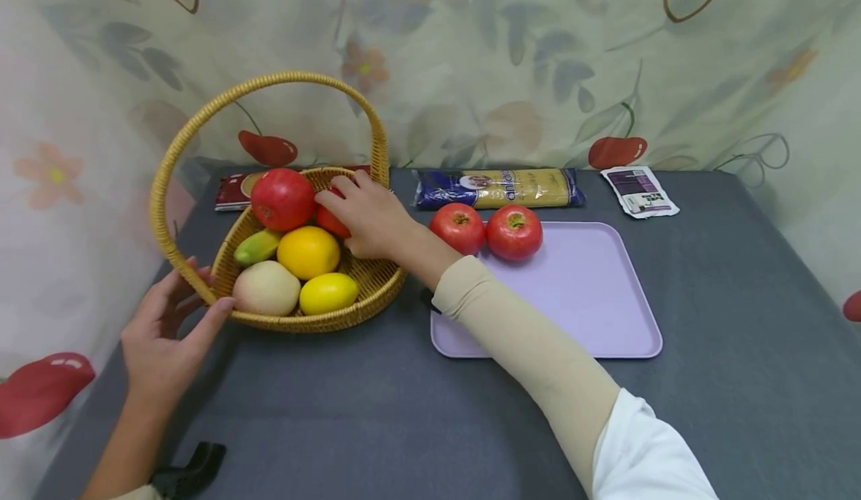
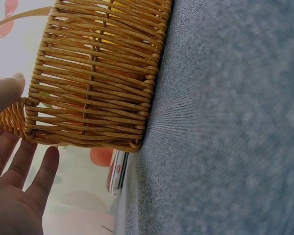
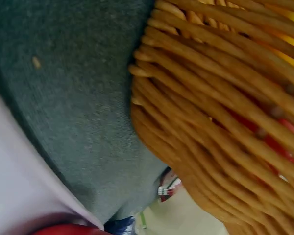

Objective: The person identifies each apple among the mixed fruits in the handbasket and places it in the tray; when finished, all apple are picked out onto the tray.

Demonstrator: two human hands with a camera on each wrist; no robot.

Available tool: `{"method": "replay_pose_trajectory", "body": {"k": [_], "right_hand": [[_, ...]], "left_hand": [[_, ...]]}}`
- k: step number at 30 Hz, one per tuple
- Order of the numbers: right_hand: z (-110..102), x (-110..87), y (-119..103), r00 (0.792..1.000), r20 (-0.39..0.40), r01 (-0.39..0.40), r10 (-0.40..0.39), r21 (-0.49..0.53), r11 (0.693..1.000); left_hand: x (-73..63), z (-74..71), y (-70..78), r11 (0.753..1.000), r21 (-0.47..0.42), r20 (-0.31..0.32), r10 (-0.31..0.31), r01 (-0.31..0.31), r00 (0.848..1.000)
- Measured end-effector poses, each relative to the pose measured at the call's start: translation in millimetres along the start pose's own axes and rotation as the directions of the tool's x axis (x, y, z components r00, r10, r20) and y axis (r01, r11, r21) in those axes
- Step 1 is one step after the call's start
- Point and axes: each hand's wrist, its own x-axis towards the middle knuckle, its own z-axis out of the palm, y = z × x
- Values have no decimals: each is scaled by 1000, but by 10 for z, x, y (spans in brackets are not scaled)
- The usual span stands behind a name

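At the left stands a wicker basket (image 1: 377,302) with a tall arched handle. Inside it lie a red pomegranate (image 1: 282,199), a green-yellow fruit (image 1: 258,247), an orange (image 1: 309,252), a pale peach (image 1: 267,288) and a lemon (image 1: 329,294). My left hand (image 1: 164,328) holds the basket's left end where the handle meets the rim, thumb in front and fingers behind. My right hand (image 1: 370,216) reaches into the basket and grips another red pomegranate (image 1: 331,217), mostly hidden under the fingers. The right wrist view shows only the basket's side (image 3: 210,122), not the hand.
Right of the basket lies a lilac tray (image 1: 605,306), with two pomegranates (image 1: 514,232) at its back left. Behind are a blue-and-yellow pasta packet (image 1: 501,188), a small white-and-purple sachet (image 1: 639,191) and a dark red packet (image 1: 234,190). A patterned curtain (image 1: 457,59) hangs behind the table.
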Motion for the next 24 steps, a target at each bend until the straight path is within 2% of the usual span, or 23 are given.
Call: {"method": "replay_pose_trajectory", "body": {"k": [9, 13, 17, 19, 21, 22, 24], "right_hand": [[-182, -153, -48, 993, -61, -97, 101, 63, 993], [-223, -233, -55, 980, -127, -129, 156, 198, 972], [-232, -281, -52, 961, -197, -115, 192, 348, 930], [-225, -297, -52, 952, -219, -105, 213, 422, 901], [-214, -313, -56, 941, -232, -93, 245, 521, 849], [-207, -320, -60, 936, -233, -83, 265, 584, 808], [-188, -339, -73, 927, -210, -67, 311, 721, 689]], "left_hand": [[-1, 5, -6, 1000, 5, 5, 6, -6, 1000], [3, 4, -13, 1000, 4, 1, 7, -7, 1000], [-2, -2, -14, 1000, -2, -4, 8, -8, 1000], [-5, -3, -14, 1000, 0, -6, 5, -5, 1000], [-8, -4, -12, 1000, 0, -6, 0, 0, 1000], [-7, -3, -11, 1000, 1, -4, -2, 2, 1000], [-4, 0, -8, 1000, 1, -2, -4, 4, 1000]]}}
